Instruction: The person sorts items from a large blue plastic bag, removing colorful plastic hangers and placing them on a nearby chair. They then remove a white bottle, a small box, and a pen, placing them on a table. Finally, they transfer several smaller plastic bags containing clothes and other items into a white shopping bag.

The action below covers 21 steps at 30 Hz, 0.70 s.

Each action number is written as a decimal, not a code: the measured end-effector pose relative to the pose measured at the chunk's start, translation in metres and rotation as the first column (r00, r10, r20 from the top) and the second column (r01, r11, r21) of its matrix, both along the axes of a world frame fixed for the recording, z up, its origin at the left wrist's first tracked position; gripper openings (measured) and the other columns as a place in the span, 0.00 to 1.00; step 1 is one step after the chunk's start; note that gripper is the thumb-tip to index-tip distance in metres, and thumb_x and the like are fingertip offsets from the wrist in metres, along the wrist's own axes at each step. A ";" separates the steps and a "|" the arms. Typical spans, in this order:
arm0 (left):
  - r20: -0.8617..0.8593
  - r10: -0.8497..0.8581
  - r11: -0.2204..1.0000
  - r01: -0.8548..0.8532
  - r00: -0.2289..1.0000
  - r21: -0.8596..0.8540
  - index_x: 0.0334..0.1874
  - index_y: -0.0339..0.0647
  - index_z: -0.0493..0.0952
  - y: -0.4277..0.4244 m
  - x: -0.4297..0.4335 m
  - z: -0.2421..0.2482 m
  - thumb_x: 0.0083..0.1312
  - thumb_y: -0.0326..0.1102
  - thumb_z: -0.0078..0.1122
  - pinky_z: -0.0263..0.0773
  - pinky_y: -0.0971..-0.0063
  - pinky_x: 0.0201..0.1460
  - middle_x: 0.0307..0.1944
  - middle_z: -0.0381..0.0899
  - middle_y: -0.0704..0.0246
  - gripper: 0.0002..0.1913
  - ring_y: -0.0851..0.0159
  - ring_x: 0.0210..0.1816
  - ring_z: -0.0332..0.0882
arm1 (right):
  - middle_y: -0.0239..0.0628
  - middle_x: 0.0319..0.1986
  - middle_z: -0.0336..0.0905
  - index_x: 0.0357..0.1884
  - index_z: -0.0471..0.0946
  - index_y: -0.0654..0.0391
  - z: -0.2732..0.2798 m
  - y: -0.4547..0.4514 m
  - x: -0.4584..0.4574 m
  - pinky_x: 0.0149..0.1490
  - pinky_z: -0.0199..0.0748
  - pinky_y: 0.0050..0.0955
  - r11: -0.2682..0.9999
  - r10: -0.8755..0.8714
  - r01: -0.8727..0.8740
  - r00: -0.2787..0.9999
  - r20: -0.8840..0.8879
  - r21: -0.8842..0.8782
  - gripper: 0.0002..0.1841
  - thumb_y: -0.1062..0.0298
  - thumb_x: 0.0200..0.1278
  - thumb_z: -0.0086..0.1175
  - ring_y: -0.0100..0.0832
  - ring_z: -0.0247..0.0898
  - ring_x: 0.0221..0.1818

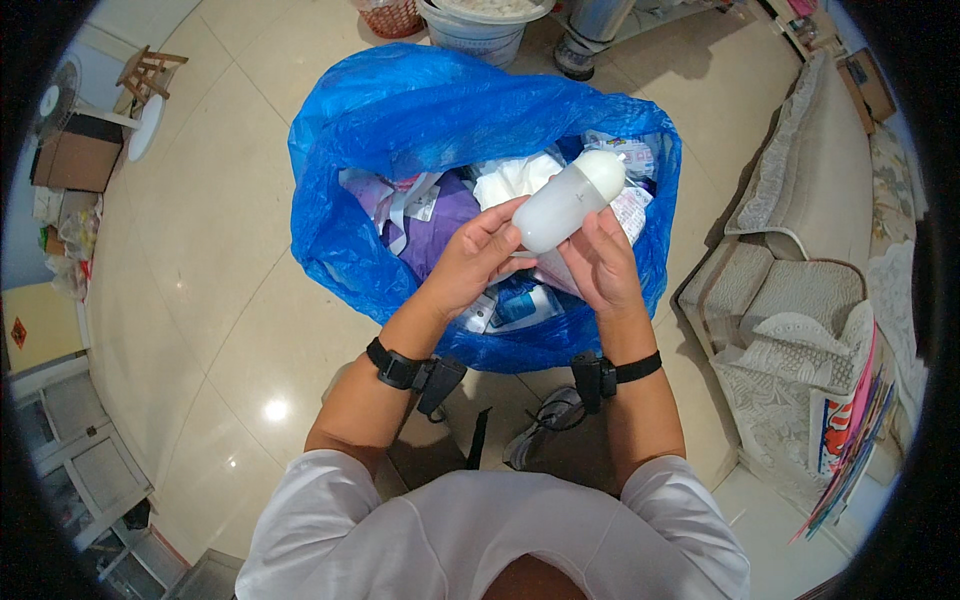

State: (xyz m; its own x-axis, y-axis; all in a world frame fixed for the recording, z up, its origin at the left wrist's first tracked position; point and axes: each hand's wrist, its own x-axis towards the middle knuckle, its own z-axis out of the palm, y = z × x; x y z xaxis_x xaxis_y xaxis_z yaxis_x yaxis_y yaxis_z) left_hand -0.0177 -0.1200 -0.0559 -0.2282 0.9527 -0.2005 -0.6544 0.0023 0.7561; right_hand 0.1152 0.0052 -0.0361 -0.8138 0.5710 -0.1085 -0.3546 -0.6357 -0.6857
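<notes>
Tilted between my two hands is a white baby bottle [559,208] with a rounded cream cap [602,172] pointing up and to the right. My left hand [482,251] grips its rounded lower end, and my right hand [604,259] supports it from below on the right side. Beneath them a large blue plastic bag [420,120] stands wide on the floor. Inside it lie purple fabric [442,225] with pale straps, white tissue-like material [517,180], and printed packets [631,214]. My hands hide part of the contents.
A white bucket [480,37] and a red basket [391,18] stand behind the bag, beside a metal cylinder [600,22]. To the right is a cushioned sofa [802,285]. At far left are a wooden stool [146,71] and a fan [56,97]. My shoe [544,427] is close to the bag.
</notes>
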 end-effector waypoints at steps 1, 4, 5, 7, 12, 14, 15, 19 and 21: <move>-0.015 0.000 1.000 0.000 1.000 -0.008 0.70 0.39 0.60 0.000 0.000 0.000 0.70 0.45 0.54 0.76 0.71 0.55 0.61 0.71 0.67 0.30 0.67 0.59 0.73 | 0.46 0.66 0.58 0.71 0.50 0.60 0.001 0.001 0.000 0.71 0.52 0.40 1.000 0.000 0.000 1.000 0.013 0.016 0.32 0.64 0.70 0.49 0.40 0.55 0.68; -0.073 0.011 1.000 -0.011 0.997 -0.009 0.70 0.39 0.60 0.002 0.001 -0.002 0.70 0.43 0.56 0.75 0.71 0.56 0.62 0.70 0.66 0.29 0.67 0.59 0.72 | 0.47 0.67 0.58 0.72 0.51 0.57 0.004 0.002 0.001 0.71 0.53 0.42 0.999 0.003 -0.005 0.999 0.044 0.047 0.33 0.63 0.69 0.51 0.42 0.56 0.69; -0.104 0.014 1.000 -0.014 0.995 0.005 0.70 0.39 0.61 0.002 0.001 -0.002 0.69 0.42 0.57 0.75 0.71 0.56 0.62 0.70 0.66 0.29 0.66 0.59 0.72 | 0.47 0.67 0.59 0.72 0.52 0.57 0.005 0.003 0.002 0.71 0.54 0.41 0.999 0.002 -0.005 0.998 0.057 0.050 0.34 0.64 0.68 0.52 0.41 0.56 0.69; -0.135 0.026 0.999 -0.021 0.991 0.037 0.69 0.38 0.61 0.004 0.004 -0.001 0.68 0.38 0.59 0.74 0.70 0.57 0.63 0.69 0.65 0.30 0.66 0.60 0.71 | 0.48 0.66 0.60 0.71 0.52 0.58 0.007 0.003 0.004 0.70 0.55 0.40 0.991 0.001 -0.015 0.994 0.108 0.130 0.36 0.65 0.64 0.56 0.41 0.57 0.68; -0.146 0.066 0.991 -0.048 0.987 0.123 0.68 0.37 0.63 0.013 0.013 0.002 0.63 0.27 0.62 0.70 0.68 0.62 0.64 0.68 0.62 0.30 0.63 0.64 0.68 | 0.44 0.61 0.65 0.67 0.56 0.60 0.011 0.003 0.011 0.68 0.58 0.36 0.958 -0.065 -0.022 0.955 0.289 0.286 0.40 0.68 0.54 0.66 0.36 0.62 0.64; -0.136 0.065 0.991 -0.047 0.989 0.129 0.68 0.37 0.63 0.017 0.017 0.002 0.63 0.24 0.61 0.68 0.69 0.64 0.65 0.67 0.61 0.30 0.63 0.64 0.68 | 0.39 0.57 0.67 0.65 0.58 0.59 0.012 0.003 0.016 0.66 0.60 0.35 0.966 -0.087 0.006 0.951 0.298 0.260 0.38 0.69 0.54 0.67 0.35 0.64 0.61; -0.136 0.076 0.988 -0.056 0.988 0.143 0.68 0.37 0.63 0.018 0.019 0.002 0.62 0.23 0.61 0.67 0.69 0.64 0.65 0.67 0.61 0.30 0.63 0.65 0.67 | 0.39 0.57 0.68 0.65 0.59 0.59 0.012 0.004 0.018 0.66 0.60 0.35 0.966 -0.090 0.011 0.952 0.292 0.259 0.38 0.69 0.53 0.67 0.35 0.64 0.61; -0.244 0.023 0.998 -0.008 0.969 0.062 0.68 0.38 0.62 0.020 0.023 0.001 0.63 0.25 0.61 0.66 0.67 0.65 0.67 0.64 0.62 0.31 0.63 0.66 0.65 | 0.39 0.56 0.69 0.65 0.59 0.60 0.008 0.009 0.027 0.65 0.63 0.34 0.958 -0.101 0.004 0.940 0.326 0.285 0.38 0.69 0.53 0.67 0.34 0.65 0.60; -0.451 0.012 1.000 -0.001 0.893 0.024 0.69 0.39 0.62 0.020 0.023 0.001 0.62 0.27 0.62 0.65 0.65 0.66 0.68 0.63 0.62 0.32 0.62 0.68 0.63 | 0.41 0.55 0.70 0.66 0.57 0.60 0.003 0.010 0.029 0.62 0.66 0.34 0.932 -0.099 -0.054 0.913 0.396 0.359 0.38 0.72 0.54 0.64 0.35 0.68 0.58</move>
